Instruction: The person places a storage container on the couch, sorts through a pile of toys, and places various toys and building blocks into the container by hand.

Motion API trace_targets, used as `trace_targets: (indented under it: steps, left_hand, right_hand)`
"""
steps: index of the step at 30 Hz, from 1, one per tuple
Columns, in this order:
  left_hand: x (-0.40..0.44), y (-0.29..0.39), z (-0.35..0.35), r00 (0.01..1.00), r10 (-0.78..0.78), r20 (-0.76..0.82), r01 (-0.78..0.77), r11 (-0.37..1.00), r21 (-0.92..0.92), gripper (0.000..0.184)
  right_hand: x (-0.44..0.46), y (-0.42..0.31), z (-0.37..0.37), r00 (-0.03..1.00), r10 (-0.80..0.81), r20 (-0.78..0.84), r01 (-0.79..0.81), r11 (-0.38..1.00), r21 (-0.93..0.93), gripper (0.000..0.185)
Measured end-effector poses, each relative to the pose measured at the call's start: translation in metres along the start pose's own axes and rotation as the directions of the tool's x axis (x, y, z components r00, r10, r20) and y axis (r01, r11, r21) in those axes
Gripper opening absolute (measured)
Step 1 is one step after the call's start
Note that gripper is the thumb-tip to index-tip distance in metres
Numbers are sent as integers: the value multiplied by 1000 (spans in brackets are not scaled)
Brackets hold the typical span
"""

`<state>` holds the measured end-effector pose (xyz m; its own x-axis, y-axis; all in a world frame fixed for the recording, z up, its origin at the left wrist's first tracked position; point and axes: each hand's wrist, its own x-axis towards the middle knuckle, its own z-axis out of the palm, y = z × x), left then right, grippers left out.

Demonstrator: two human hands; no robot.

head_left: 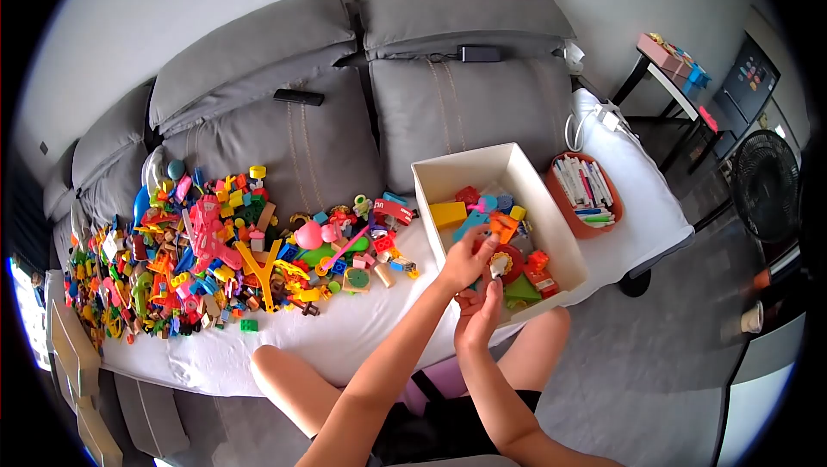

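Both of my hands are over the near left part of a white storage box [472, 176], which holds mixed toys. My left hand [466, 262] has its fingers curled; what lies in them is hidden. Close beside its fingertips is an orange toy piece [503, 227], but I cannot tell whether they touch. Lower down, my right hand [479, 315] is closed, with a small white and yellow toy piece [500, 265] at its fingertips. Inside the box are a yellow block [447, 214], a red toy [540, 277] and a green piece [521, 291].
A big heap of colourful toys [207, 252] spreads over the sofa's white cover [362, 338] to the left. An orange-red tub [600, 227] of markers stands right of the box. Farther right are a black fan [765, 184] and a small table [672, 92].
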<state>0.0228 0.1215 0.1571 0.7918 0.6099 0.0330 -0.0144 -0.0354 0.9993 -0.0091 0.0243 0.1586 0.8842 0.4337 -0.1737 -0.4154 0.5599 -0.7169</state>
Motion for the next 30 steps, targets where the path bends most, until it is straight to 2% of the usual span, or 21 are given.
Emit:
trace_targets:
  steps: [1,3,4,5,6,7,8,9,10,11,13,15,17,18,19,21,22,23,25,28,30]
  left_hand:
    - [2,-6,0,999,-11,42,6,994,105,43]
    - [-2,-15,-10,994,93,51,-98,990,101,40]
    - [-4,-25,-17,981,189,-36,-185,978,93,37]
    - [-7,-37,-26,952,282,-123,-271,958,94,35]
    - [-13,-45,-39,953,209,-220,-206,978,37,32]
    - [-16,-66,-51,946,31,-322,-70,991,-111,29]
    - [-18,-88,-66,911,-7,-412,-76,980,-184,26]
    - [-24,-94,-83,866,-24,-499,-5,998,-56,22]
    - [-29,-112,-103,839,71,-540,54,976,212,19]
    - [-31,-129,-118,809,83,-582,24,985,173,17]
    - [-38,-132,-148,792,148,-592,50,951,305,16]
    - [-35,-128,-175,831,221,-511,72,868,492,23]
    - [-17,-121,-198,835,448,-321,-76,670,738,29]
    - [-6,-114,-206,879,404,-252,-84,654,752,34]
    - [8,-115,-213,893,405,-196,-73,559,826,41]
    - [34,-117,-224,947,278,-163,32,422,906,52]
    - [45,-116,-230,949,284,-135,63,251,966,62]
    - [53,-114,-236,964,221,-146,97,220,971,64]
    - [63,-100,-245,980,92,-176,161,155,975,69]
    - [68,-104,-252,984,2,-177,174,183,968,72]
    - [60,-109,-253,987,-8,-157,156,192,969,68]
  right_hand:
    - [0,1,-1,1000,-17,-22,16,999,-32,46]
    - [-5,15,2,986,-162,-39,151,968,-199,45]
    - [-7,22,3,971,-235,-35,216,935,-281,44]
    - [-7,29,2,949,-284,136,313,895,-318,37]
    - [-5,43,-5,945,-236,229,305,889,-342,36]
    - [2,63,-12,930,-184,318,299,882,-365,36]
    - [10,82,-13,930,-131,343,270,876,-399,34]
    - [23,107,-15,931,-96,352,268,835,-481,33]
    - [31,117,-6,909,-106,403,346,731,-588,34]
    - [41,128,5,884,-110,455,422,608,-672,36]
    - [74,161,24,752,-231,617,657,334,-676,42]
    - [112,201,37,705,-307,639,703,188,-685,49]
    - [145,217,55,712,-297,637,680,61,-731,52]
    - [164,232,58,755,-293,587,611,-12,-792,53]
    - [177,242,63,754,-335,565,564,-111,-819,53]
    - [202,259,67,873,-224,432,400,-178,-899,56]
    - [214,258,70,951,-48,305,294,-157,-943,59]
    - [227,252,68,965,118,234,249,-129,-960,64]
    - [231,243,80,951,235,201,257,-243,-935,66]
    - [229,232,88,924,336,183,291,-308,-906,71]
    - [225,232,78,907,383,175,282,-243,-928,73]
